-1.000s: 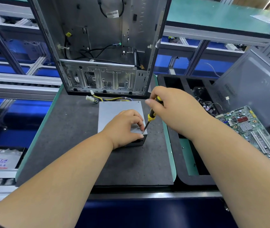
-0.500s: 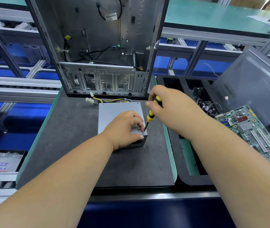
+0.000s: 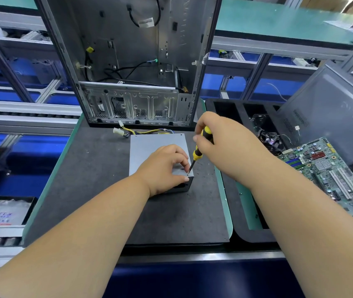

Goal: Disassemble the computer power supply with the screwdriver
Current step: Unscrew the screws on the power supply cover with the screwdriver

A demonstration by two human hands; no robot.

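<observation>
Gripping screwdriver [image 3: 199, 150] — right hand [image 3: 220, 143] — tip on unlabelled power supply [image 3: 149, 145] corner

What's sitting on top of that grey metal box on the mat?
The left hand rests on the power supply, and the screwdriver tip meets its near right corner. The hand covers the lid beneath it.
</observation>
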